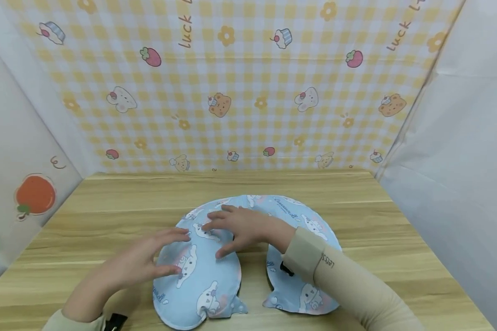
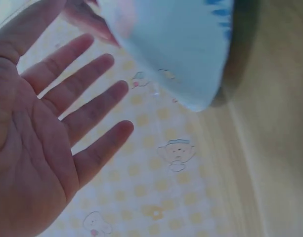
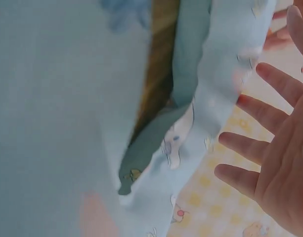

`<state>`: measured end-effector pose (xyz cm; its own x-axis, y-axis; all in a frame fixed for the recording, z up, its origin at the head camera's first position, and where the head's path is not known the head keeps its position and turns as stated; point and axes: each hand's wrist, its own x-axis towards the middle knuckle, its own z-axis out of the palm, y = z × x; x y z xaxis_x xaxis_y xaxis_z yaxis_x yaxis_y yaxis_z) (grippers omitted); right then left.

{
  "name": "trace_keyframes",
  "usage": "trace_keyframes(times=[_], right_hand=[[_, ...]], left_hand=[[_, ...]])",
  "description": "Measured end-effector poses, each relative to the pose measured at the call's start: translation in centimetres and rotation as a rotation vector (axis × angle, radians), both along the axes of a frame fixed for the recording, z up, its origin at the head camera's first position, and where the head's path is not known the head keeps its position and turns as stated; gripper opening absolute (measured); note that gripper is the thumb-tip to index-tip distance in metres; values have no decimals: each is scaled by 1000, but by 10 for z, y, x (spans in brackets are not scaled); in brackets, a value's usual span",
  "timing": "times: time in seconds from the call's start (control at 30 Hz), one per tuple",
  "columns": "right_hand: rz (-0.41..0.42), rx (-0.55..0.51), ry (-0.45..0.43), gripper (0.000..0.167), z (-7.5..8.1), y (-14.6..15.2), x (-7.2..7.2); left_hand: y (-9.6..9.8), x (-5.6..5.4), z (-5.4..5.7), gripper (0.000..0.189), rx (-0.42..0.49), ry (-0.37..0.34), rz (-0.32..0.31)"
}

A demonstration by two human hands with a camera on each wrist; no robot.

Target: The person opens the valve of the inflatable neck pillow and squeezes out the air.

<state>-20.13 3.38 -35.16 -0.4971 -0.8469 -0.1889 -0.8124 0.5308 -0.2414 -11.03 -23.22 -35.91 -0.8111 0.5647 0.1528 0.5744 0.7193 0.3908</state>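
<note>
Seemingly arranging a pillow (image 1: 215,273) laid on a table (image 1: 107,202) — with left hand (image 1: 138,259) spread at the pillow's left edge and right hand (image 1: 246,226) spread over its left side, gripping nothing. Likely to call next for a firm hold — around the pillow's rim.

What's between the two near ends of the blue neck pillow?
Bare wooden tabletop; the head view shows it in the gap of the blue neck pillow.

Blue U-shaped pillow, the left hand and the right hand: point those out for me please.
Blue U-shaped pillow (image 1: 214,272): head view, on the fabric of its left lobe.
Left hand (image 1: 142,259): head view, on the back of the hand.
Right hand (image 1: 246,225): head view, on the back of the hand.
</note>
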Motion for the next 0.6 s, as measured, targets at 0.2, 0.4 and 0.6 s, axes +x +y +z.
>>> trace_keyframes(times=[0.2, 0.4, 0.6], right_hand=[[23, 44, 38, 79, -7, -2, 9], [17, 59, 41, 79, -12, -3, 9], [13, 83, 40, 79, -16, -4, 9]], left_hand=[[0, 2, -9, 53, -30, -35, -84], [1, -1, -15, 51, -51, -87, -94], [2, -4, -19, 51, -60, -113, -97]])
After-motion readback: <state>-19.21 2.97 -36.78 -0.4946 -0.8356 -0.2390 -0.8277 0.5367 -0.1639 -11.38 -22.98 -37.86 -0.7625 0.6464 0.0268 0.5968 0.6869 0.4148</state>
